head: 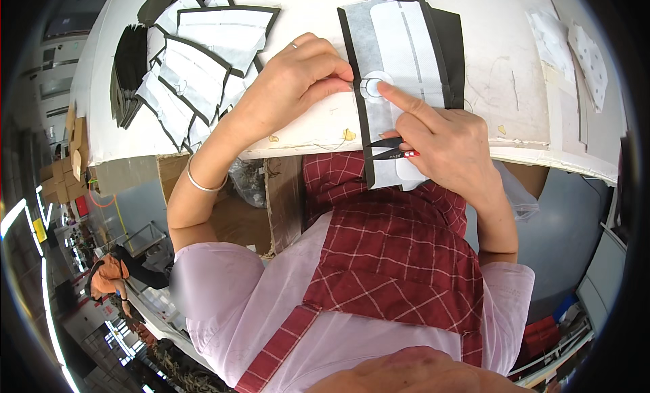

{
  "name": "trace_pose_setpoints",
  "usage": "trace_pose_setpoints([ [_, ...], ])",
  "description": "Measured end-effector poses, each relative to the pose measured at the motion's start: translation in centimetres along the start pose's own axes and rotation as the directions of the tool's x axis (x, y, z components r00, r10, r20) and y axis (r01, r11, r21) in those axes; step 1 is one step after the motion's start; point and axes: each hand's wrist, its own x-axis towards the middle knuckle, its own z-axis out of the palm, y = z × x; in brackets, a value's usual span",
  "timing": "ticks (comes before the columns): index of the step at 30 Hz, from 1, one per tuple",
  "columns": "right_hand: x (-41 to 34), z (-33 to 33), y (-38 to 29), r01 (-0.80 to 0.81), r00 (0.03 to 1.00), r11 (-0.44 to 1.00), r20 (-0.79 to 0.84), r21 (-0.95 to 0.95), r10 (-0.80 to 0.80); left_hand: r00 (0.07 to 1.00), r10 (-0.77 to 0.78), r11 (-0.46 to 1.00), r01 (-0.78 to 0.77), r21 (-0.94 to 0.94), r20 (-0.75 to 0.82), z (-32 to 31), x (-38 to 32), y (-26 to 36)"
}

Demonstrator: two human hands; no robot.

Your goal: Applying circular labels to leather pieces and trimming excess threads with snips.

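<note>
A flat white fabric piece with black edging [401,42] lies before me, its lower end past the table's front edge. It has a round white disc [376,87] with a dark thread loop on it. My right hand [442,139] touches the disc with its index finger while holding thread snips [391,150] with red on the handle, blades pointing left. At the piece's left edge, my left hand [310,73] has thumb and index finger pinched together, seemingly on a thin thread. Black fabric [452,57] shows beneath the piece at the right.
Similar black-edged white pieces [195,73] lie in an overlapping heap at the left, beside a stack of black fabric [129,75]. The white table [508,88] has a front edge close to my body. Cardboard boxes [284,205] stand below it. A person [109,276] is farther off, left.
</note>
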Motion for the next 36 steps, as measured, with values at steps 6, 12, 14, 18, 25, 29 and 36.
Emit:
trace_pose_setpoints([
  [6,0.2,-0.2,0.0,-0.003,1.0,1.0,0.019,-0.009,0.003,1.0,0.021,1.0,-0.021,-0.018,-0.007,0.1,0.6,-0.6],
  [12,1.3,-2.1,0.8,0.024,0.995,0.99,0.093,0.137,-0.037,0.998,-0.06,0.985,0.056,-0.166,-0.02,0.8,1.2,-0.9],
  [14,2.5,-3.3,2.2,-0.037,0.99,0.952,0.142,0.303,-0.007,0.997,-0.078,0.983,0.073,-0.168,-0.018,0.9,1.1,-0.9],
  [18,6.1,-4.5,4.5,-0.075,0.95,0.989,0.312,0.131,0.03,0.995,-0.095,0.976,0.088,-0.2,-0.025,1.1,0.6,-1.2],
  [25,10.4,-3.0,6.6,0.046,0.848,0.984,0.515,0.17,-0.129,0.994,-0.101,0.975,0.092,-0.204,-0.034,1.1,0.7,-1.0],
  [29,11.7,-2.6,6.6,0.059,0.816,0.985,0.561,0.16,-0.14,0.994,-0.106,0.974,0.097,-0.202,-0.03,1.1,0.9,-0.9],
  [36,12.6,-2.1,6.8,0.027,0.73,0.979,0.665,0.202,-0.158,0.995,-0.076,0.979,0.064,-0.192,-0.059,1.5,0.8,-1.3],
])
